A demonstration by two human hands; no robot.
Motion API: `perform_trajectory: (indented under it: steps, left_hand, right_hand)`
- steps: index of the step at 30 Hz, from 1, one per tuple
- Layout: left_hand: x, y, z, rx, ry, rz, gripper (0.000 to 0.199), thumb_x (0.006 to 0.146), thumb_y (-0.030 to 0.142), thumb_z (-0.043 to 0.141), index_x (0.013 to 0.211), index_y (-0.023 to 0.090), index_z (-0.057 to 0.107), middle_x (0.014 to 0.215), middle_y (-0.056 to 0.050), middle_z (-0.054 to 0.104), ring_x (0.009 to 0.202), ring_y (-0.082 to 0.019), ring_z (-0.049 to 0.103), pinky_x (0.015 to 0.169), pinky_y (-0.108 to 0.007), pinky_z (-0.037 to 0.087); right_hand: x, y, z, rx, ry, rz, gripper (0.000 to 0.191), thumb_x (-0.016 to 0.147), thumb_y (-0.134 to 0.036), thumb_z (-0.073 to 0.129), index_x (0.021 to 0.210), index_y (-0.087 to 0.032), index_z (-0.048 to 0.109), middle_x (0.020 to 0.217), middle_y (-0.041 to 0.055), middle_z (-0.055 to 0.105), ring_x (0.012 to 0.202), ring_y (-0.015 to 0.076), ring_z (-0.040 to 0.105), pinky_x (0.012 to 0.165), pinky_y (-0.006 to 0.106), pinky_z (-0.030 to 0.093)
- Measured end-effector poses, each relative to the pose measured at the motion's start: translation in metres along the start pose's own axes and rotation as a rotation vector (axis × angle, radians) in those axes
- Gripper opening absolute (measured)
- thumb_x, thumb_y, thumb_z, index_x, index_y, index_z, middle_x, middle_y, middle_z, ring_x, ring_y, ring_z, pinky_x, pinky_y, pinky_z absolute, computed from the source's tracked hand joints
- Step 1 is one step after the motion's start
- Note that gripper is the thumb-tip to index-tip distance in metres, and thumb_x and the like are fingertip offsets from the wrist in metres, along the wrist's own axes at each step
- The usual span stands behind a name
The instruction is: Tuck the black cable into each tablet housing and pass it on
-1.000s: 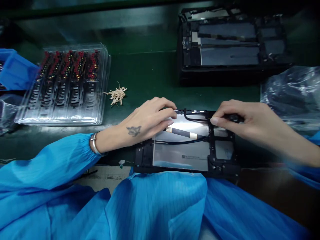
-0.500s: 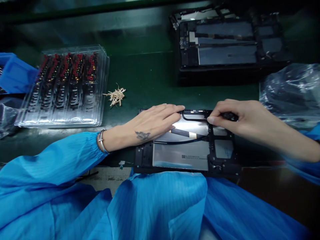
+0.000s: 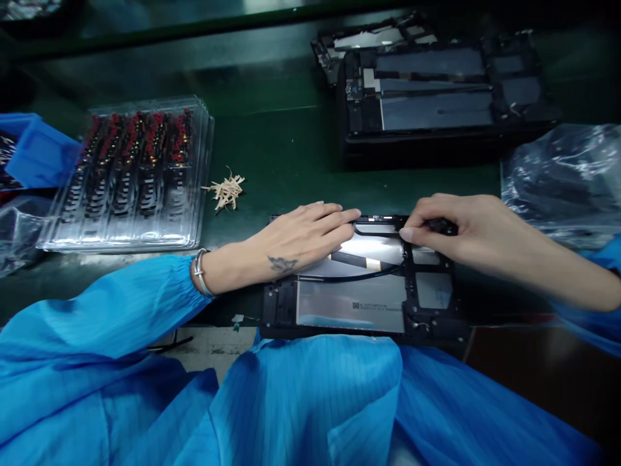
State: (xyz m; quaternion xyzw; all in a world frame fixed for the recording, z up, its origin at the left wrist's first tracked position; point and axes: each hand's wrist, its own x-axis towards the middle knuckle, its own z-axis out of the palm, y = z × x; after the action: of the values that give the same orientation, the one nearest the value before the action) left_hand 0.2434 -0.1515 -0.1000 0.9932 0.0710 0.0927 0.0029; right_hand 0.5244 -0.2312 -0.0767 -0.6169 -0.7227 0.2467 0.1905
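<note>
An opened tablet-like device (image 3: 352, 304) with a black frame and silvery battery panels lies at the bench's near edge. My left hand (image 3: 310, 236) rests across its upper left part, fingers stretched out and holding nothing. At the device's upper right, my right hand (image 3: 451, 223) is closed, thumb and forefinger pinched at the end of a thin black cable (image 3: 376, 232). Something dark shows beneath the curled fingers of that hand; its kind is hidden. A second dark cable (image 3: 356, 277) curves across the middle of the panels.
Clear plastic trays (image 3: 126, 243) with red-and-black parts stand left, beside a blue bin (image 3: 46, 152). Pale thin strips (image 3: 227, 191) lie in a small heap. Similar devices (image 3: 436, 110) are stacked at the back right. Clear plastic bags (image 3: 563, 181) lie at the right.
The view has shifted slightly, so the trays and bin appear a little farther right and lower. Both hands keep nearly the same places on the device.
</note>
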Motion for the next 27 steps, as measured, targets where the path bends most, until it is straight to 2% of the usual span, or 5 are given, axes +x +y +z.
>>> perform_trajectory:
  steps: [7, 11, 14, 19, 27]
  left_hand:
    - [0.0003, -0.0004, -0.0045, 0.086, -0.017, 0.043, 0.027, 0.109, 0.017, 0.043, 0.127, 0.012, 0.061, 0.153, -0.017, 0.059, 0.139, -0.031, 0.06, 0.113, -0.046, 0.052]
    - [-0.0009, -0.0023, -0.0061, 0.08, 0.037, 0.065, 0.032, 0.11, 0.019, 0.042, 0.136, 0.008, 0.058, 0.15, -0.018, 0.062, 0.137, -0.028, 0.062, 0.114, -0.041, 0.053]
    - [-0.0011, -0.003, -0.0047, 0.087, 0.086, 0.079, 0.033, 0.11, 0.019, 0.043, 0.137, 0.007, 0.058, 0.146, -0.019, 0.064, 0.134, -0.027, 0.065, 0.112, -0.04, 0.054]
    - [-0.0006, -0.0037, -0.0026, 0.126, 0.094, 0.098, 0.034, 0.109, 0.016, 0.041, 0.137, 0.007, 0.059, 0.145, -0.019, 0.065, 0.133, -0.026, 0.066, 0.111, -0.04, 0.055]
    - [0.0003, -0.0041, -0.0056, 0.152, 0.119, 0.137, 0.035, 0.108, 0.009, 0.039, 0.135, 0.005, 0.061, 0.142, -0.019, 0.067, 0.129, -0.029, 0.069, 0.107, -0.044, 0.059]
  right_hand:
    - [-0.0021, 0.0003, -0.0061, 0.09, -0.044, 0.011, 0.045, 0.087, -0.069, 0.066, 0.077, -0.026, 0.072, 0.08, 0.0048, 0.07, 0.07, 0.0231, 0.062, 0.064, 0.038, 0.044]
    - [-0.0036, -0.0032, -0.0085, 0.15, -0.044, 0.02, 0.046, 0.088, -0.071, 0.066, 0.076, -0.026, 0.07, 0.078, 0.0039, 0.068, 0.069, 0.0213, 0.06, 0.063, 0.037, 0.041]
    - [-0.0047, -0.0044, -0.0069, 0.098, -0.004, 0.031, 0.041, 0.089, -0.063, 0.066, 0.075, -0.025, 0.068, 0.079, 0.0044, 0.067, 0.069, 0.0213, 0.059, 0.064, 0.036, 0.04]
    - [-0.0062, -0.0021, -0.0049, -0.016, 0.008, -0.022, 0.028, 0.09, -0.049, 0.062, 0.079, -0.023, 0.065, 0.083, 0.0055, 0.068, 0.073, 0.022, 0.062, 0.067, 0.035, 0.04]
    - [-0.004, -0.0061, -0.0059, -0.124, -0.023, -0.005, 0.032, 0.09, -0.049, 0.055, 0.078, -0.021, 0.062, 0.085, 0.0078, 0.067, 0.076, 0.0231, 0.063, 0.069, 0.036, 0.042]
